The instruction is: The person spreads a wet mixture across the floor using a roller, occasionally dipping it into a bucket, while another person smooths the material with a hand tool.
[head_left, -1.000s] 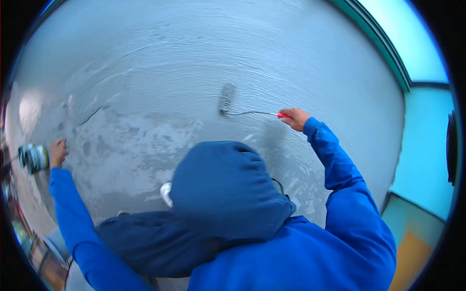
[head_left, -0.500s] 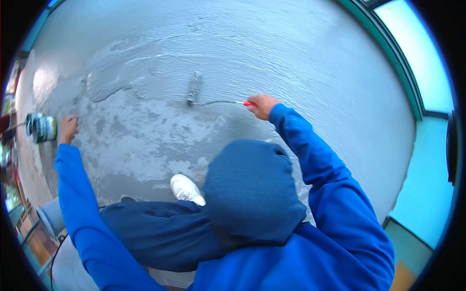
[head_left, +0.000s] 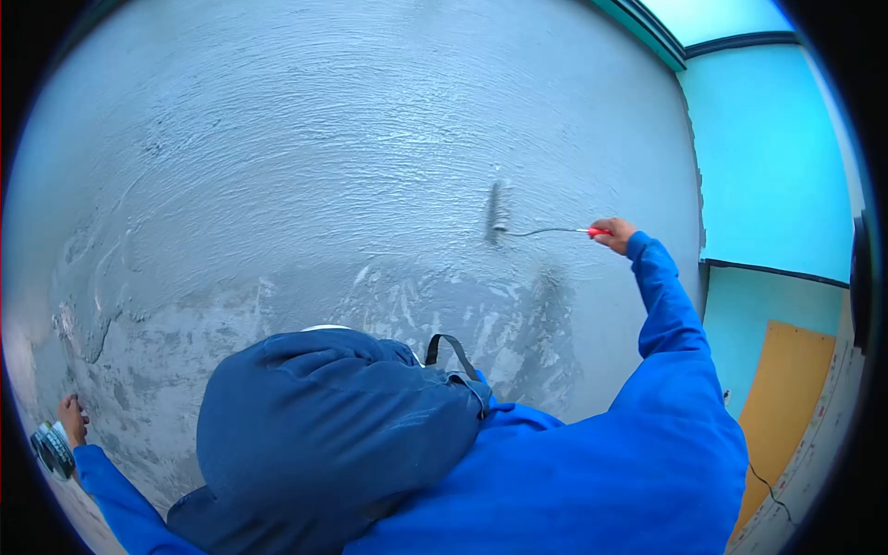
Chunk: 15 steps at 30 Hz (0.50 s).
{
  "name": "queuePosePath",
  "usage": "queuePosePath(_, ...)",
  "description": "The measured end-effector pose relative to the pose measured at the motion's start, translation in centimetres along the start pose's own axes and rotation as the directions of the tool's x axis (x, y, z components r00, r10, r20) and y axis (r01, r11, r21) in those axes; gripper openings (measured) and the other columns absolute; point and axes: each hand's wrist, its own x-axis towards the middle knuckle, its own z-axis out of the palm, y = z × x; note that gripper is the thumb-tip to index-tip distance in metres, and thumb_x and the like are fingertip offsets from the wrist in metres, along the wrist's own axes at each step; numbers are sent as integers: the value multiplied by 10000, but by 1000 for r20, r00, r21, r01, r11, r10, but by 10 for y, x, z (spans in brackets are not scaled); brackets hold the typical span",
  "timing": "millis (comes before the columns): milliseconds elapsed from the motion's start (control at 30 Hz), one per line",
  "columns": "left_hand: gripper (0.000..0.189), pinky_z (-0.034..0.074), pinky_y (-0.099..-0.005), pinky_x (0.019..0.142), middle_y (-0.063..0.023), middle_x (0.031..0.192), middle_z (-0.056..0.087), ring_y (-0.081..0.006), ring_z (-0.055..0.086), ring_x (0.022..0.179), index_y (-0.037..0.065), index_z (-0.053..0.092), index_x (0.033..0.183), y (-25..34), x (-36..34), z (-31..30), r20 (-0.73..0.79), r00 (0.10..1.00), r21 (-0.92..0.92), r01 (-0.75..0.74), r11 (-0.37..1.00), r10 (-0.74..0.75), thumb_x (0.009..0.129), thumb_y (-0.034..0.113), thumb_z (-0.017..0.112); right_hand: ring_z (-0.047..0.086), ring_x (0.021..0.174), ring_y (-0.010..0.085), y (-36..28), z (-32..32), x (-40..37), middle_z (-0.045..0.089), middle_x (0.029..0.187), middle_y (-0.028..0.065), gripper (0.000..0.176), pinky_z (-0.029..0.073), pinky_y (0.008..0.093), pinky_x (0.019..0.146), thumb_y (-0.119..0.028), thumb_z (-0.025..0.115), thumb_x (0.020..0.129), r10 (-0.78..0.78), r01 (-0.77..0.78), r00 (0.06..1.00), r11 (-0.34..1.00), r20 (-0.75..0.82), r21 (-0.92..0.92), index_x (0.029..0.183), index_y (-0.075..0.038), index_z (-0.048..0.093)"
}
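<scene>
My right hand (head_left: 614, 233) grips the red handle of a paint roller (head_left: 498, 212), arm stretched out to the right. The roller head presses on the grey textured floor (head_left: 305, 157), just past a patchy, lighter area. My left hand (head_left: 71, 418) reaches far to the lower left and holds a paint can (head_left: 51, 450) by its edge. My blue hood (head_left: 324, 425) and blue sleeves fill the bottom of the view.
A turquoise wall (head_left: 768, 157) with a dark baseboard borders the floor on the right. An orange panel (head_left: 782, 407) lies at the lower right with a thin cable near it. Wet grey coating covers the upper floor.
The view has swung left and my right arm has stretched out, carrying the roller rightward toward the wall. The can in my left hand now sits at the lower left edge.
</scene>
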Motion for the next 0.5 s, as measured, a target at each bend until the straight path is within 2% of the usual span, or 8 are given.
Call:
queuePosePath(133,243,223,-290,357,-23,664,482,-121,451,414,84,603,1050,16,-10,-5,-23,999,34,25,999,-24,910,227,463,609,905,297,45,-16,-5,653,953,141,237,474,401,799,-212,601,845,123,-122,992,988,-4,97,1058,-109,627)
queuePosePath(200,245,232,-289,360,-21,663,478,-122,448,414,71,599,1049,19,-11,-7,-30,998,13,63,998,-63,911,221,462,610,887,294,54,-16,12,654,931,137,234,472,401,794,-205,606,842,74,-73,997,993,-4,92,1049,-98,627)
queuePosePath(267,244,247,-290,363,-21,665,485,-125,453,415,71,597,1041,10,-3,-14,-7,1000,51,-6,999,6,906,232,474,610,857,296,50,-20,36,655,918,137,232,468,403,782,-208,591,849,-10,10,1000,995,6,98,1049,-95,628)
queuePosePath(300,243,254,-290,364,-20,666,488,-126,455,416,71,596,1037,0,-4,-21,1,999,69,-36,997,36,904,238,480,609,855,296,41,-21,52,655,919,139,231,468,404,779,-210,584,852,-56,56,998,995,6,86,1046,-93,628)
queuePosePath(400,263,272,-290,367,-24,674,506,-130,473,423,76,606,1039,14,-25,-22,-35,997,105,67,992,-64,894,265,496,609,850,297,-4,-33,103,654,921,149,235,466,407,772,-222,561,862,-213,214,977,975,-21,56,1041,-85,627)
queuePosePath(500,293,289,-292,362,-34,681,529,-139,489,429,72,622,1049,6,-27,-23,-31,999,74,47,996,-44,879,282,508,607,849,306,-89,-50,159,652,925,164,262,466,409,775,-234,554,864,-398,402,915,914,-68,52,1048,-61,622)
